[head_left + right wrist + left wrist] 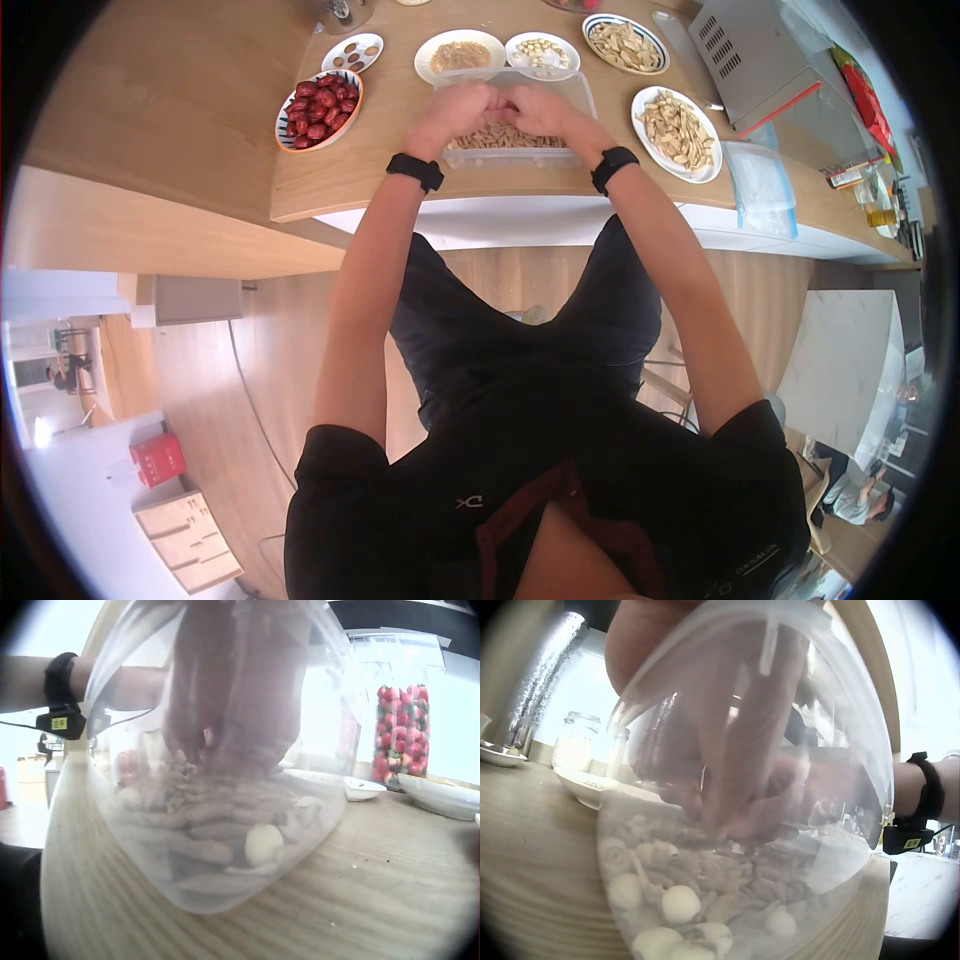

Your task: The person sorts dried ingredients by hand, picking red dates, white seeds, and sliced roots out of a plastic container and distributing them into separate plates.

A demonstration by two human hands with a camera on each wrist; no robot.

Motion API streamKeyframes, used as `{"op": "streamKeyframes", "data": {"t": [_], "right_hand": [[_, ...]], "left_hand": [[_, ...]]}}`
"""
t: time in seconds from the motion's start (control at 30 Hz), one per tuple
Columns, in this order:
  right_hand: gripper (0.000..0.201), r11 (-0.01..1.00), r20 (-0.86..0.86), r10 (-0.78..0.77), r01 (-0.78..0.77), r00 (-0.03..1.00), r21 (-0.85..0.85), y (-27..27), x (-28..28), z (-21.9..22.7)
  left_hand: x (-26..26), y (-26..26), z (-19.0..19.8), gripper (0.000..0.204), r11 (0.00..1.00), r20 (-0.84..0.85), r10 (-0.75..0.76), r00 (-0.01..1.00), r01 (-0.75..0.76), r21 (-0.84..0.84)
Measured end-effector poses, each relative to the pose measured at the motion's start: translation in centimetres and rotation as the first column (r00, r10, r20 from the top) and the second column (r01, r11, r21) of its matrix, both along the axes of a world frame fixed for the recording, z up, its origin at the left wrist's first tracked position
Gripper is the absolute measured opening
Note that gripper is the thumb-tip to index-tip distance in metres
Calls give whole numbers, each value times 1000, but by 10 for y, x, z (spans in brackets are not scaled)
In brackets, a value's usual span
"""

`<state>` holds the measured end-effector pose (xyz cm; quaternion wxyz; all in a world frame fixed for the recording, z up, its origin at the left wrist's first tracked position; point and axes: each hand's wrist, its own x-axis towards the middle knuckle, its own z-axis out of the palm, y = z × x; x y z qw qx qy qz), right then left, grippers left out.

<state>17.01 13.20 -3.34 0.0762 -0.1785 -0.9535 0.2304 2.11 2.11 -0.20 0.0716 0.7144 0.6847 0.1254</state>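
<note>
A clear plastic container [575,92] stands near the front of the counter. Brown elongated pieces [520,140] cover its bottom, and several white balls [681,904] lie among them in the left wrist view. My left hand [460,110] and right hand [540,110] reach in over the rim and meet in the middle, fingers bent and pointing down. Both wrist views show the fingers through the cloudy wall, close over the pieces. I cannot tell whether the fingertips pinch anything.
Left of the container is a bowl of red dates [320,110]; a small plate of round slices [352,54] sits behind it. Plates of pale shreds [460,57], white pieces [541,52] and dried slices [626,46] line the back. Another plate of slices [677,135] and a plastic bag [757,185] lie right.
</note>
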Motion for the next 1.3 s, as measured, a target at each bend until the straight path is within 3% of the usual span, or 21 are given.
{"op": "streamKeyframes", "data": {"t": [0.17, 0.23, 0.27, 0.33, 0.47, 0.53, 0.6, 0.63, 0.7, 0.77, 0.87, 0.93, 1.03, 1.23, 1.3], "right_hand": [[24, 991, -33, -121, 123, 992, 49, -6, 1, 15], [26, 958, -257, -277, 286, 926, 0, -7, -2, 26], [26, 963, -255, -256, 269, 932, 16, -9, -3, 32], [29, 929, -354, -367, 357, 860, -96, -11, -4, 43], [34, 964, -386, -244, 267, 890, 6, 18, -29, 59], [35, 951, -206, -310, 305, 928, -55, 28, -40, 73], [34, 947, -218, -318, 300, 923, -113, 35, -50, 80], [33, 940, -229, -329, 293, 916, -177, 37, -52, 79], [33, 952, -237, -292, 256, 927, -170, 40, -50, 72], [33, 963, -227, -248, 214, 942, -162, 33, -41, 70], [32, 991, -80, -103, 96, 991, -93, 19, -12, 62], [28, 971, -64, 177, -185, 982, -155, 10, 5, 42], [23, 988, 99, 152, -150, 983, -28, 3, 19, 8], [21, 997, 117, 80, -77, 990, -28, 0, 15, 5], [21, 998, 120, 66, -66, 991, -2, -3, 15, 7]], "left_hand": [[-5, 4, -7, 22, 997, -89, -33, 995, 26, -77], [-5, 3, -5, 26, 997, -110, -1, 994, -6, -70], [-5, 2, -5, 27, 997, -98, -21, 995, 14, -78], [-7, 2, -9, 27, 997, -76, -22, 997, 16, -71], [-8, 2, -9, 13, 998, -22, -42, 999, 41, -37], [-6, 2, -4, 10, 997, -24, -52, 998, 50, -61], [-5, 1, -2, 23, 992, -59, -27, 998, 20, -125], [-5, 2, -5, 23, 992, -53, -24, 998, 18, -122], [-8, 2, -12, 10, 998, -26, -58, 998, 57, -22], [-9, 0, -13, 11, 998, -9, -60, 998, 60, 9], [-9, 3, -18, 17, 999, 1, -40, 999, 40, 12], [-8, 3, -18, 22, 1000, 1, -19, 1000, 19, -23], [-5, 3, -11, 20, 999, -63, -1, 998, -2, -47], [-4, -3, -5, 11, 997, -76, -17, 997, 11, -75], [-6, -1, -11, 10, 1000, -51, -29, 998, 30, 7]]}}
